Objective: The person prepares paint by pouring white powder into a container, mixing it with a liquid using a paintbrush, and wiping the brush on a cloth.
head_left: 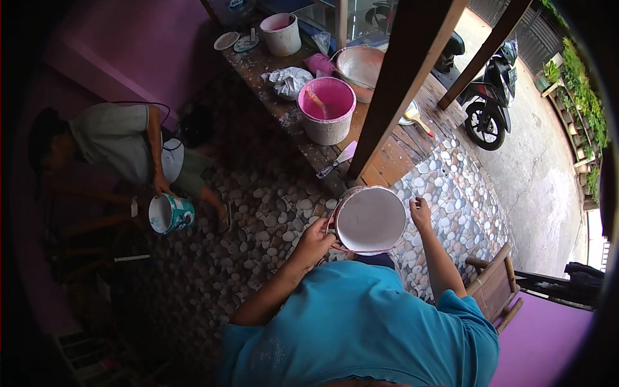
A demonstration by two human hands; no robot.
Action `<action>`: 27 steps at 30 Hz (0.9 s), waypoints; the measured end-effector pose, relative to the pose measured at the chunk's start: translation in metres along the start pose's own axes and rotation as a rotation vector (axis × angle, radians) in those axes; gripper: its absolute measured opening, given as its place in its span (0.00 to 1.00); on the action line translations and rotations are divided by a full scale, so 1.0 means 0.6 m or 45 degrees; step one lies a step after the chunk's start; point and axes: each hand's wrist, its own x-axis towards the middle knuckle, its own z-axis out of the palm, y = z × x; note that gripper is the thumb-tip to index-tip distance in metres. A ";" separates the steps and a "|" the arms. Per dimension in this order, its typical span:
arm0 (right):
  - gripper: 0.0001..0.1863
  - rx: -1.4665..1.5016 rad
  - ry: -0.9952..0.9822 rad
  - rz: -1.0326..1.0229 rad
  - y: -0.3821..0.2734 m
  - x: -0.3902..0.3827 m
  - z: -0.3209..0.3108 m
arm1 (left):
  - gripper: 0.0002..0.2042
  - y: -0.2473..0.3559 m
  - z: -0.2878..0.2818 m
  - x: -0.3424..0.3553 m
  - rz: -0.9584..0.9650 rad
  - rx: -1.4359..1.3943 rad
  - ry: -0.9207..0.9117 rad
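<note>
Gripping white bucket (371, 220), left hand (314, 243), right hand (420, 213)

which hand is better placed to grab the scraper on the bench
Probably the left. The left hand grips the bucket rim on the side nearer the scraper; the right hand sits farther away.

Labelled paint bucket (170, 213) at my far left, low over pebble floor: round, white inside, teal-and-white printed wrap outside, tilted, another person's hand on its rim. Crumpled white plastic bag (288, 81) on wooden counter, just beside pink-filled bucket. Blue-and-white labelled container (233, 8) at counter's far end, mostly cut off. No signs, no screens.
</note>
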 end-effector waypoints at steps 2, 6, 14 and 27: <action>0.25 -0.132 -0.054 -0.038 -0.001 -0.046 0.041 | 0.20 0.002 -0.049 -0.037 -0.004 -0.001 0.028; 0.23 -0.241 -0.538 0.037 -0.009 -0.110 0.100 | 0.20 0.009 -0.153 -0.096 -0.013 -0.073 0.134; 0.19 -0.106 -0.826 -0.229 -0.292 -0.194 0.175 | 0.17 0.051 -0.335 -0.126 0.076 -0.148 0.528; 0.18 0.313 -0.296 -0.622 -0.739 0.060 0.476 | 0.19 0.240 -0.561 0.049 0.170 -0.274 0.837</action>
